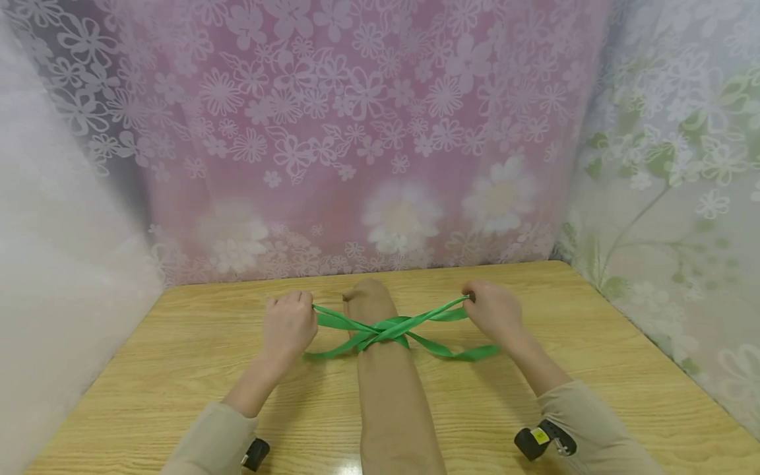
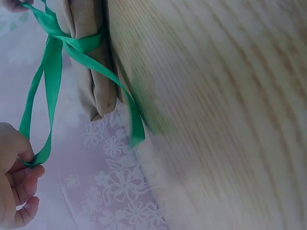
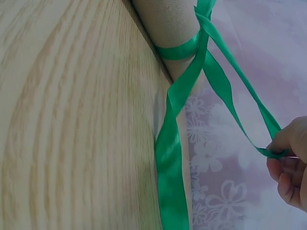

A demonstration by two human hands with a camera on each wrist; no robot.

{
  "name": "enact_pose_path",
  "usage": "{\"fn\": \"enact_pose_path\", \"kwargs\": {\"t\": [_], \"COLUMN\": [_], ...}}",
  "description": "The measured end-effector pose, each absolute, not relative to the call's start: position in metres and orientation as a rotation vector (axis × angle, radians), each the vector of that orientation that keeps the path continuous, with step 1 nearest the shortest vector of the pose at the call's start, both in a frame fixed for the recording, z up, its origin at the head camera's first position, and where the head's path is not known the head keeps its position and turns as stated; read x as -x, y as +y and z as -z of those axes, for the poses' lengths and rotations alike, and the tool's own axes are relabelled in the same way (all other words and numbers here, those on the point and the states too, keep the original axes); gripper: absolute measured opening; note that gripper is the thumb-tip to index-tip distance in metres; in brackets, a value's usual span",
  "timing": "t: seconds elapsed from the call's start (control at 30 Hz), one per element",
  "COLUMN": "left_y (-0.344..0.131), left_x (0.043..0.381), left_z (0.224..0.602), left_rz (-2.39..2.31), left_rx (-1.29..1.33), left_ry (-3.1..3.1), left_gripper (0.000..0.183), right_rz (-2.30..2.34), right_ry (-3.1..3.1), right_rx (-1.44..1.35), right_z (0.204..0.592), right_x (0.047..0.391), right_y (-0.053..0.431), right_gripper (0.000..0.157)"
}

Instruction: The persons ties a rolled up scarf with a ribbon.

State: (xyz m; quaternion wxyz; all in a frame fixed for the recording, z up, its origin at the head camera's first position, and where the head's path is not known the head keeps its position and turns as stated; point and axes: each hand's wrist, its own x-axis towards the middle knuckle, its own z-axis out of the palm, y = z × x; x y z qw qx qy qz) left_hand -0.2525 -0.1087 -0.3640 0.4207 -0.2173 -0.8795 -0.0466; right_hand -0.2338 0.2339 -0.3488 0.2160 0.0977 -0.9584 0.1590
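Shiny green satin ribbon [image 1: 388,328] crosses a rolled tan cloth bundle [image 1: 388,376] lying lengthwise on the table [image 1: 178,369]. Left hand [image 1: 289,325] and right hand [image 1: 494,310] each pinch a loop, seemingly equidistant either side.

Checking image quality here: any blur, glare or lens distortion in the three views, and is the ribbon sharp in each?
Head view: wide-angle bend at the edges, small glare on the table near the bottom, green ribbon sharp. Left wrist view: wood grain smeared, the ribbon tail on the table blurred, the loop in the left hand clear. Right wrist view: mostly sharp, soft sheen on the ribbon, right hand cut off at the frame edge.
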Motion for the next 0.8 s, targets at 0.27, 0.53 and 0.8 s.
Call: {"fn": "enact_pose_path", "kwargs": {"t": [0.27, 0.53, 0.8], "left_y": [-0.116, -0.126, -0.134], "left_x": [0.255, 0.257, 0.251], "left_z": [0.363, 0.364, 0.360], "left_rz": [0.156, 0.155, 0.179], "left_rx": [0.519, 0.538, 0.566], "left_ry": [-2.193, -2.172, -2.303], "left_gripper": [0.018, 0.007, 0.004], "right_rz": [-0.490, -0.460, -0.426], "right_ry": [-2.637, -2.629, -2.576], "right_rx": [-0.253, -0.227, -0.212], "right_z": [0.349, 0.348, 0.347], "right_x": [0.234, 0.234, 0.234], "right_y": [0.247, 0.258, 0.269], "right_gripper": [0.015, 0.017, 0.017]}}
